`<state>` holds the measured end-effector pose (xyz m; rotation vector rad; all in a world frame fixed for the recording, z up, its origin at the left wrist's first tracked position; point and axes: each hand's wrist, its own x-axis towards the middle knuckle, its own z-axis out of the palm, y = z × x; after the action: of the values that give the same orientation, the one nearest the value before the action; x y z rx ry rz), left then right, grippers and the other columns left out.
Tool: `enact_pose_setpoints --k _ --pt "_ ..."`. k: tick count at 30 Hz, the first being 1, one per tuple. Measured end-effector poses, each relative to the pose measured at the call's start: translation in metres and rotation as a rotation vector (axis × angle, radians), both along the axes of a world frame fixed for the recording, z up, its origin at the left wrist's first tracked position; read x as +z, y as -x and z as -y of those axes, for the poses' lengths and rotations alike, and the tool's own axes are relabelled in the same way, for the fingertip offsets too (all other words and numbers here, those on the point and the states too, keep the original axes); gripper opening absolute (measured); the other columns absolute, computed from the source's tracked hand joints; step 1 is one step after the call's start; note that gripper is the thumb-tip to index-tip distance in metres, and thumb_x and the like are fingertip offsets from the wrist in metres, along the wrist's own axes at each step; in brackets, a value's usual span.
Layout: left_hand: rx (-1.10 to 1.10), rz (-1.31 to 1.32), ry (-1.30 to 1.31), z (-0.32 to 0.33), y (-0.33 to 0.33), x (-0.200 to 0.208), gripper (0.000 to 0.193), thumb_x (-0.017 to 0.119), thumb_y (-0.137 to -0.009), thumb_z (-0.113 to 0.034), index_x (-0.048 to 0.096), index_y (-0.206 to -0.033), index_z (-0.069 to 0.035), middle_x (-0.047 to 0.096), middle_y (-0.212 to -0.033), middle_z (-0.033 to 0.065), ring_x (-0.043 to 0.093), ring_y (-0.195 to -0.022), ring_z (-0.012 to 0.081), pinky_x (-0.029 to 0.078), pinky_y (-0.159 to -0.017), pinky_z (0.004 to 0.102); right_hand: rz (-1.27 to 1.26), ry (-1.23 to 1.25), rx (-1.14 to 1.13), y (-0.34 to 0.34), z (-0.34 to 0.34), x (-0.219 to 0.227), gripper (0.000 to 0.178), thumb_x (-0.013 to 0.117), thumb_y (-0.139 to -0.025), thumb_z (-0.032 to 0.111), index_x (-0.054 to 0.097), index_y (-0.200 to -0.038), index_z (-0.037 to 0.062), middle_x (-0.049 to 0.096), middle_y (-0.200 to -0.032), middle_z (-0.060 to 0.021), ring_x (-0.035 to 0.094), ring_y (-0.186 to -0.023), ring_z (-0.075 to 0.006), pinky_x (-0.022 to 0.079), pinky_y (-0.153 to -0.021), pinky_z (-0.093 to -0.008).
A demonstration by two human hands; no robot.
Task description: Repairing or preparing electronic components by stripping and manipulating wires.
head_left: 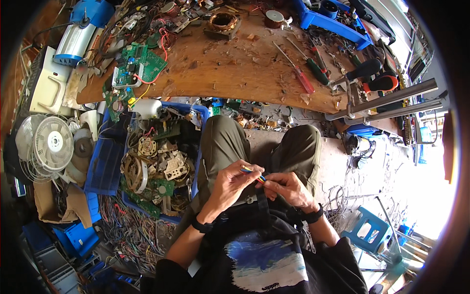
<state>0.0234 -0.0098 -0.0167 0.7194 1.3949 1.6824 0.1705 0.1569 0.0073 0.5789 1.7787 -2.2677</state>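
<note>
In front of my lap, both hands are closed on a short bundle of coloured wires (261, 179) showing blue, yellow and red. My left hand (232, 183) pinches one part, and strands poke out above its fingers. My right hand (290, 190) grips the bundle close beside it, its thumb and fingers pressed together. The fingers hide the rest of the wires. Dark bands circle both wrists.
Ahead, a wooden bench (215, 73) bears screwdrivers (298, 73), a copper coil (223, 21) and green circuit boards (132, 66). A blue crate (197, 161) of scrap parts stands left of my knees, near a fan (54, 142). Loose wires (132, 235) and a blue stool (367, 229) flank me.
</note>
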Motion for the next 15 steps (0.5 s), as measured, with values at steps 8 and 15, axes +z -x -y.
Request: enact_pose_setpoints --k 8,15 --pt "0.042 0.521 0.123 -0.004 -0.003 -0.012 0.025 0.066 -0.103 -0.019 0.075 -0.105 0.005 0.073 -0.093 0.0068 0.067 -0.083 0.0109 0.054 -0.079 0.0251 0.061 -0.128 0.066 -0.004 -0.005 0.008 0.030 0.065 -0.104 0.022 0.072 -0.123 0.0008 0.066 -0.075 -0.0004 0.058 -0.071 -0.0073 0.049 -0.070 -0.0265" --pt "-0.213 0.864 0.099 0.006 0.002 -0.021 0.023 0.072 -0.097 -0.016 0.074 -0.108 0.004 0.073 -0.099 0.0078 0.071 -0.091 0.0166 0.059 -0.085 0.0323 0.001 -0.140 0.305 -0.008 -0.017 0.023 0.024 0.069 -0.098 0.011 0.076 -0.120 0.0047 0.069 -0.073 -0.0022 0.060 -0.070 -0.0065 0.048 -0.066 -0.0267"
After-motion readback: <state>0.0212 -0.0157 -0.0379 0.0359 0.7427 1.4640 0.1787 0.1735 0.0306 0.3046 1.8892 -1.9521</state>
